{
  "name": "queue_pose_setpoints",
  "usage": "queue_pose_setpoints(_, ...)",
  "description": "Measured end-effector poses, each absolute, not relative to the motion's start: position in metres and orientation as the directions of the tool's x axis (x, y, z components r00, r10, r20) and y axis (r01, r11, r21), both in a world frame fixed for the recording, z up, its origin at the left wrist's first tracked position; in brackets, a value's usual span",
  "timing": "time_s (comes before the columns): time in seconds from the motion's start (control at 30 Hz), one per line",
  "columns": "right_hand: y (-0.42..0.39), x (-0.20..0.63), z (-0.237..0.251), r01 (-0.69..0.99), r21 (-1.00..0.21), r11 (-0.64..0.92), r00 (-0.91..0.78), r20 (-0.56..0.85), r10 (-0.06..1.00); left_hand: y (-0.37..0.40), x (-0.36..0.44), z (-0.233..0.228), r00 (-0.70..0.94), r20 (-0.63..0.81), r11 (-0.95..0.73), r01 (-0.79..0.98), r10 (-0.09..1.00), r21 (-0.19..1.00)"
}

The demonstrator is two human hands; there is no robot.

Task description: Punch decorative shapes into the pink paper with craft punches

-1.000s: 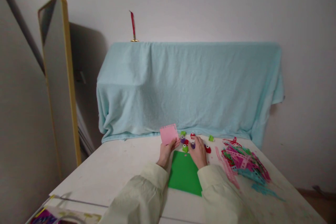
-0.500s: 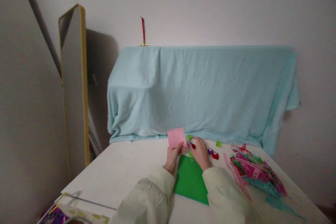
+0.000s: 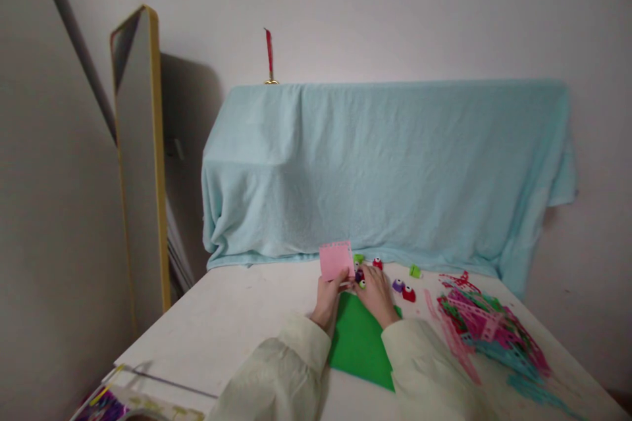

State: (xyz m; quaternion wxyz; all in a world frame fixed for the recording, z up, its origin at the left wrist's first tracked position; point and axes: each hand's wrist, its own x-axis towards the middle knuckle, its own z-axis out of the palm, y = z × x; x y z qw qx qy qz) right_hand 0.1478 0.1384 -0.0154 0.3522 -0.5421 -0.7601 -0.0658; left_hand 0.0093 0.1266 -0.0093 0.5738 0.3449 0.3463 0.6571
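Observation:
My left hand (image 3: 328, 297) pinches a pink square sheet (image 3: 336, 261) by its lower right corner, thumb on top. Small notches run along the sheet's top and right edges, and it is raised and tilted toward me. My right hand (image 3: 376, 293) is close beside it, with bent fingers gathered at the sheet's lower right edge. Several small coloured pieces with eye shapes lie around those fingertips; what is between the fingers I cannot make out. Beneath both wrists lies a green sheet (image 3: 360, 342), partly covered by my right sleeve.
Right of my hand lie a purple eye piece (image 3: 397, 285), a red eye piece (image 3: 409, 294) and a green piece (image 3: 415, 271). A pile of coloured punched strips (image 3: 486, 322) covers the table's right side. A light blue cloth (image 3: 385, 171) hangs behind the white table (image 3: 237, 316).
My right hand has drawn in toward the pink sheet and my left hand, its fingers more gathered. A red eye piece behind it now shows. The view has shifted slightly.

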Motion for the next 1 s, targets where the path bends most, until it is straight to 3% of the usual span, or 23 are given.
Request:
queue_pose_setpoints(0.27,0.136,0.145,-0.009,0.818,-0.341,0.462,-0.129,0.675,0.726,0.123,0.008,-0.001,-0.178,0.01,-0.094,-0.471,0.984,0.877)
queue_pose_setpoints(0.4,0.135,0.146,0.004,0.63,-0.635,0.447,0.116,0.646,0.754,0.127,0.008,-0.007,-0.201,0.016,-0.104,-0.436,0.979,0.894)
queue_pose_setpoints(0.47,0.135,0.147,0.008,0.405,-0.804,0.435,0.213,0.545,0.811,0.128,0.008,-0.01,-0.197,0.034,-0.118,-0.43,0.98,0.895)
queue_pose_setpoints(0.53,0.134,0.146,0.01,0.151,-0.894,0.422,0.207,0.446,0.871,0.128,0.008,-0.011,-0.199,0.045,-0.127,-0.419,0.979,0.899)
queue_pose_setpoints(0.6,0.131,0.145,0.01,-0.024,-0.92,0.39,0.142,0.383,0.913,0.129,0.008,-0.011,-0.209,0.043,-0.125,-0.4,0.977,0.908)
queue_pose_setpoints(0.67,0.128,0.144,0.01,-0.085,-0.933,0.35,0.085,0.343,0.935,0.13,0.007,-0.012,-0.228,0.04,-0.126,-0.378,0.973,0.917)
queue_pose_setpoints(1.0,0.123,0.139,0.012,-0.036,-0.927,0.373,0.035,0.372,0.928,0.135,0.006,-0.02,-0.254,0.116,-0.193,-0.302,0.96,0.934)
